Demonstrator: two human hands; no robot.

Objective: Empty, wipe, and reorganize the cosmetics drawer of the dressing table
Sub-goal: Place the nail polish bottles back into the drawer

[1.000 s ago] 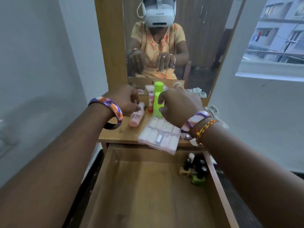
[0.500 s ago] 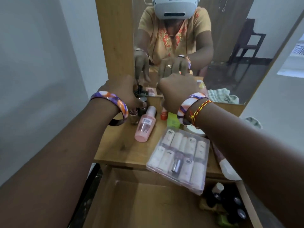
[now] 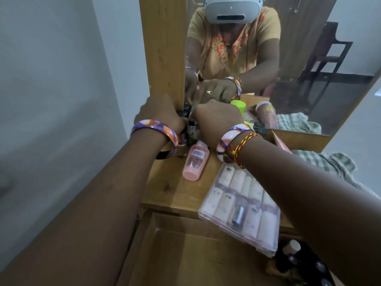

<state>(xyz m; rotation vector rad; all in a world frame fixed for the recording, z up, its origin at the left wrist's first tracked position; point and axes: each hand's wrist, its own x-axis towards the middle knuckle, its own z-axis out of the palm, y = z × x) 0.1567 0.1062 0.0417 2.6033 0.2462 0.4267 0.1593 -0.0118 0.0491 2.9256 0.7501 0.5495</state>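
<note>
A plain pale grey wall (image 3: 51, 100) is seen at left, w/ soft, dim, even light & no hard shadows. A light wood upright panel (image 3: 161, 48) is fixed along the left edge of the mirror (image 3: 329, 83). Reflected in the mirror: a dark wooden chair (image 3: 325, 50), a dark floor (image 3: 321, 96) & what looks like wood-panelled doors behind. A second pale wall (image 3: 369, 124) is seen at far right, beyond the mirror's slanted wood frame.

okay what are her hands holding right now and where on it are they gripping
Both the left hand and the right hand close around small dark bottles by the mirror; the exact grip points are hidden.
</note>
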